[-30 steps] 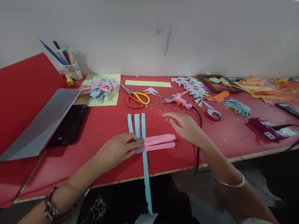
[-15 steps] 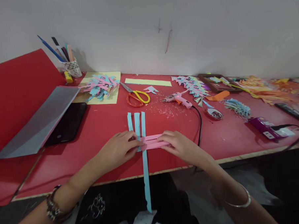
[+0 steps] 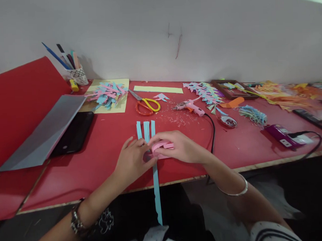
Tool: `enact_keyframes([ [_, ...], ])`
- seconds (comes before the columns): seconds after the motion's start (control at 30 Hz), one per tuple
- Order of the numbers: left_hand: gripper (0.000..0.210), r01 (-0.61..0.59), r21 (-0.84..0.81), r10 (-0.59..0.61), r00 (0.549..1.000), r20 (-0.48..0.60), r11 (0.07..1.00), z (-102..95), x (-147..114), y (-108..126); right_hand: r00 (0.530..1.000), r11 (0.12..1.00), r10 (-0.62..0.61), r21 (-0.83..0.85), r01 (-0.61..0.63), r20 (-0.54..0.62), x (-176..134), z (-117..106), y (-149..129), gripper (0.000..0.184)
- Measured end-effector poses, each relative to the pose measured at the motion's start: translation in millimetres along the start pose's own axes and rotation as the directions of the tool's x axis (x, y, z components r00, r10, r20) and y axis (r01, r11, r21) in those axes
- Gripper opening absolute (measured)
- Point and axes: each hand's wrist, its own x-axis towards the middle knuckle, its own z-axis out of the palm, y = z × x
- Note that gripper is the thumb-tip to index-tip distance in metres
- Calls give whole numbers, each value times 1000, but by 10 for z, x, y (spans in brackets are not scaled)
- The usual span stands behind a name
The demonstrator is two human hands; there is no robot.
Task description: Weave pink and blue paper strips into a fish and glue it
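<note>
Pale blue paper strips [image 3: 147,130] lie upright on the red table, crossed by pink paper strips [image 3: 165,157]. One long blue strip [image 3: 156,191] runs down past the table's front edge. My right hand [image 3: 182,148] is closed on a pink strip [image 3: 159,144], which curves back toward the left in a loop. My left hand [image 3: 134,159] has its thumb and index finger closed around the crossing of the strips, its other fingers loosely curled. Fingers hide most of that crossing.
Behind the strips lie scissors [image 3: 146,105] and a pink glue gun [image 3: 191,106] with a black cord [image 3: 213,132]. A pile of cut paper bits [image 3: 109,94], a black phone [image 3: 73,135] and a pen cup [image 3: 79,76] stand leftward. A purple socket box [image 3: 280,136] sits right.
My right hand has moved left to the crossing, bending a pink strip over into a loop. My left hand has turned, its fingers lifting and its thumb coming lower.
</note>
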Motion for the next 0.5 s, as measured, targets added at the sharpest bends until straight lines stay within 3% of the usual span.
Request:
enact_keyframes([
  [0.13, 21, 34, -4, -34, 999, -42, 999, 7, -21, 48, 999, 998, 42, 45, -43, 23, -47, -77, 36, 36],
  [0.23, 25, 51, -19, -52, 997, -48, 999, -11, -27, 70, 978, 952, 180, -233, -200, -103, -154, -99, 123, 37],
  [0.33, 24, 56, -23, -57, 996, -66, 998, -6, -25, 72, 960, 788, 230, -549, -280, -159, -236, -36, 230, 33],
  [0.4, 24, 52, -7, -52, 995, -83, 999, 6, -22, 66, 960, 730, 231, -623, -279, -160, -254, 18, 281, 30],
  [0.5, 23, 43, 29, -39, 993, -108, 999, 17, -20, 59, 955, 725, 245, -623, -293, -164, -236, 52, 297, 27],
])
